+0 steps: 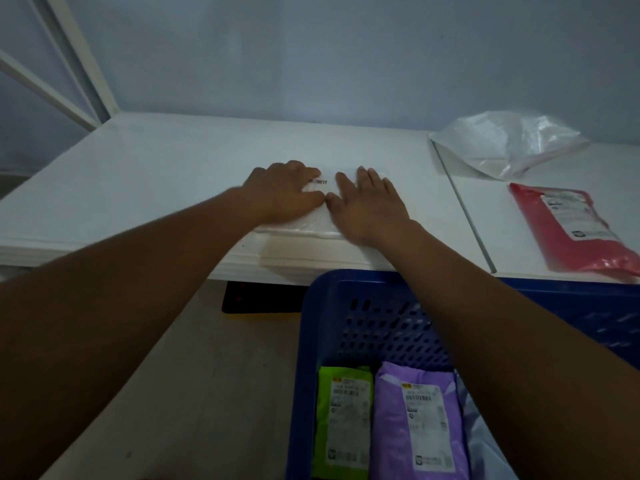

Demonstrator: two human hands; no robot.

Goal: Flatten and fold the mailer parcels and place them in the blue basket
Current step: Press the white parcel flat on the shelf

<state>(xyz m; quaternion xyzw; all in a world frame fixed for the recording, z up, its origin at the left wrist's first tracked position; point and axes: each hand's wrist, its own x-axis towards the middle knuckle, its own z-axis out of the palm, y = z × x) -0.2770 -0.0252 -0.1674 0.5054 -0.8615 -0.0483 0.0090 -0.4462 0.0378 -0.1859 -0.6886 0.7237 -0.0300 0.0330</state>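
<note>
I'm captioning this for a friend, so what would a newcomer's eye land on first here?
The left hand and right hand press flat on a white mailer at the near edge of the white table. Below them, the blue basket already holds a green mailer and a purple mailer side by side. A red mailer lies on the table to the right.

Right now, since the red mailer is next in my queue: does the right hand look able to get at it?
Probably yes. The right hand lies flat on the white mailer, holding nothing, and the red mailer lies uncovered on the table to its right, with nothing standing between them.
</note>
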